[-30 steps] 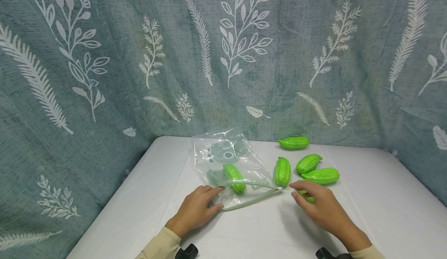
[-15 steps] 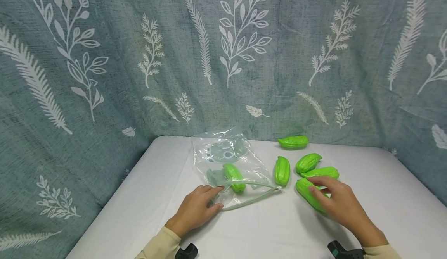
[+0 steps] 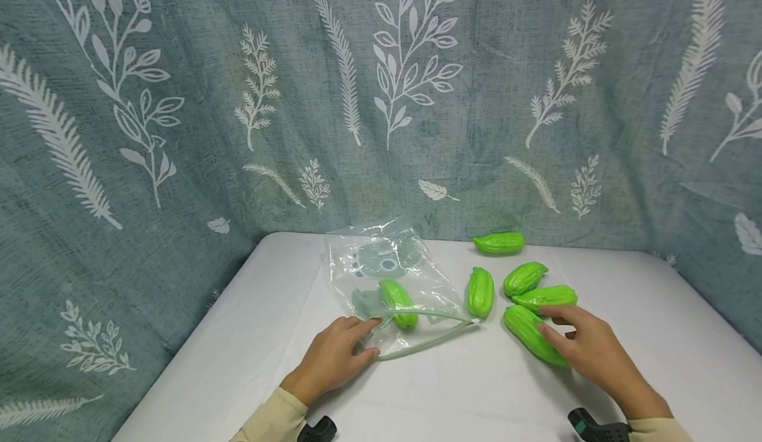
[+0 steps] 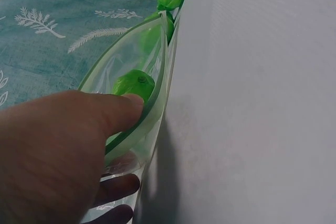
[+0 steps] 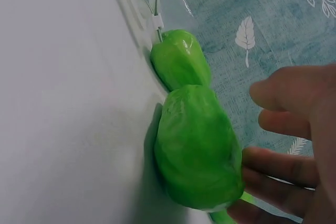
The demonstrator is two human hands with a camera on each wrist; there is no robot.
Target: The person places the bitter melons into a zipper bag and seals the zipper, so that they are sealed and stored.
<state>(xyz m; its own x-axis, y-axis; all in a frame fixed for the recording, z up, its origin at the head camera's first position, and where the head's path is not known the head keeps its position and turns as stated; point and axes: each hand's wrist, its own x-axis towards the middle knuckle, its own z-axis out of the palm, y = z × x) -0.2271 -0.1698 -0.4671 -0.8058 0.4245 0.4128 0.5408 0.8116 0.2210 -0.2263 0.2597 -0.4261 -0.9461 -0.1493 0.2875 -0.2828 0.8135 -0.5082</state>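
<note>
Bag (image 3: 381, 263) lies left on desk (image 3: 440, 402), mouth (image 3: 427, 345) toward near side, one gourd (image 3: 397, 303) in it. Second gourd (image 3: 481, 292) just right of bag. Further right, cluster of three: near gourd (image 3: 530, 336), middle gourd (image 3: 550, 296), rear gourd (image 3: 526, 278). Sixth gourd (image 3: 500, 243) at far edge. Curtain (image 3: 476, 164) behind desk.

Blue-green cloth backdrop (image 3: 488, 131), white leaf prints (image 3: 433, 190) across it, white table (image 3: 440, 392) below, far left corner rounded

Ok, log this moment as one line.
left hand: holds open bag | right hand: beside front gourd | bagged gourd: one | loose gourds: five
</note>
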